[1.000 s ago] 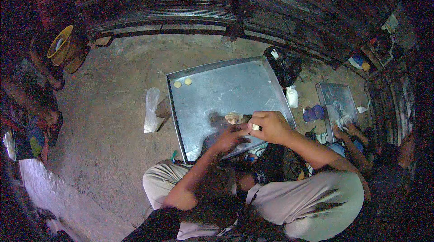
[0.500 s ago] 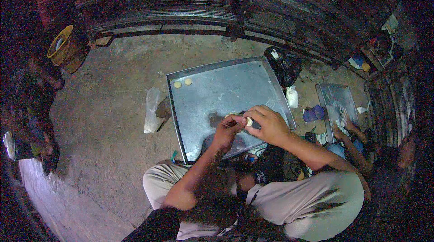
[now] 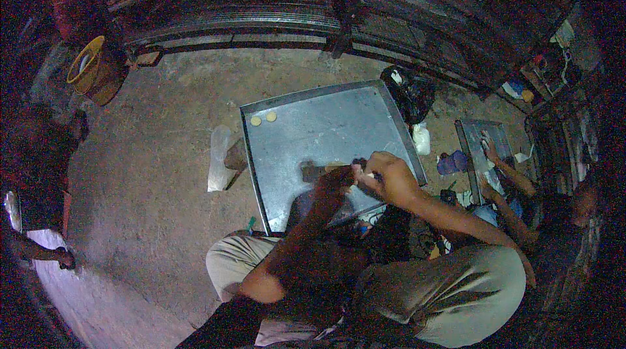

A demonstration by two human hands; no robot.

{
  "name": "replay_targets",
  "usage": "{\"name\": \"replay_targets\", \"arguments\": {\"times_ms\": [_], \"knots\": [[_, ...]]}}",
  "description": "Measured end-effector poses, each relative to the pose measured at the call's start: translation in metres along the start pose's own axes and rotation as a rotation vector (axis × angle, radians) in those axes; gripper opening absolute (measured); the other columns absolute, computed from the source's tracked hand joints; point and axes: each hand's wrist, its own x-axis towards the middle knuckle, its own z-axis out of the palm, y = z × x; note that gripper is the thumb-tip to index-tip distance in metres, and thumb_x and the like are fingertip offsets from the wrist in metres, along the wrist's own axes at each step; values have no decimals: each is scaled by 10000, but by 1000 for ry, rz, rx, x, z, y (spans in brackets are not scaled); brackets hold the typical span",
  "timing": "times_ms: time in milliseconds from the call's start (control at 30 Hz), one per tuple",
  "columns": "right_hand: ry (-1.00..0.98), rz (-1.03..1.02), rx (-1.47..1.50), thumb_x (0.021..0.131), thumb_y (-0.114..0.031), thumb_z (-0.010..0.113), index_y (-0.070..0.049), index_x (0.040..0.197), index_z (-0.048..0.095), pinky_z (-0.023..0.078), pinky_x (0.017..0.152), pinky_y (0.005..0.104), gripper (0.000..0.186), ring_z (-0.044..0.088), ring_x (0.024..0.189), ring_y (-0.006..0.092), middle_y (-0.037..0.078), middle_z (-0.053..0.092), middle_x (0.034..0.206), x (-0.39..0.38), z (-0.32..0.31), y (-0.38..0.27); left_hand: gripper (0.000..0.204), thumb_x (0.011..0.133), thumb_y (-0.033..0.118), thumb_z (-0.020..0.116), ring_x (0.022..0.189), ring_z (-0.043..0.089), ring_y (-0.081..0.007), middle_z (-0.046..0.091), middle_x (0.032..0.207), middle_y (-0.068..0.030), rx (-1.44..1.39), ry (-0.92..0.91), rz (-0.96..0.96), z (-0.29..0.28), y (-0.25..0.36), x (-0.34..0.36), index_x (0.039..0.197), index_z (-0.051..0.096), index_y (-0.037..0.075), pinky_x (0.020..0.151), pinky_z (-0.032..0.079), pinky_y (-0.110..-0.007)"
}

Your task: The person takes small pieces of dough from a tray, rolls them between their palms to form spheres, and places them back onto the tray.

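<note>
Head view: both hands meet over near edge of metal tray (image 3: 313, 121) on the floor. Right hand (image 3: 391, 179) grip closed on small pale lump (image 3: 366, 174); left hand (image 3: 336, 183) touching it, fingers curled, grip unclear. 2 yellow discs (image 3: 263, 118) at tray's far-left corner, well apart.

Both hands (image 3: 362, 178) close together, fingers curled, forearms converging.
</note>
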Motion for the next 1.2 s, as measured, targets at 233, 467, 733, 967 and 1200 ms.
{"name": "replay_targets", "arguments": {"times_ms": [233, 467, 733, 967, 1200], "knots": [[-12, 308, 389, 905, -191, 706, -18, 943, 679, 497, 664, 292, 179, 596, 745, 92, 48, 687, 864, 1, -3, -4, 264, 879, 191, 719, 864, 646, -195, 681, 915, -116, 106, -24, 53, 0, 24, 7, 1090, 700, 34, 757, 509, -328], [-62, 277, 591, 876, -178, 727, -66, 1117, 690, 540, 700, 289, 269, 662, 750, 125, 58, 712, 880, 1, 4, -2, 161, 913, 150, 679, 784, 633, -188, 671, 849, -114, 113, 299, 81, -2, 45, -2, 980, 717, 8, 726, 497, -307], [-77, 299, 568, 820, -176, 788, -55, 954, 704, 529, 655, 278, 200, 645, 728, 103, 28, 691, 804, 0, 4, -3, 191, 964, 140, 612, 835, 631, -163, 684, 909, -112, 25, 184, 5, -4, 49, -4, 1001, 707, -22, 767, 500, -303], [-29, 372, 501, 886, -114, 714, -20, 898, 696, 481, 658, 251, 96, 617, 740, 74, 21, 682, 782, 8, -6, -15, 288, 996, 178, 580, 945, 611, -130, 680, 1031, -63, -314, 213, -67, 13, 53, -7, 1203, 649, -10, 846, 482, -273], [31, 280, 582, 870, -178, 737, -45, 1045, 672, 541, 695, 290, 230, 686, 768, 142, 77, 726, 883, 5, 2, -6, 296, 1002, 221, 573, 979, 603, -125, 681, 1045, -46, -149, 117, -177, 1, 44, -6, 1165, 664, -10, 897, 467, -265]]}}
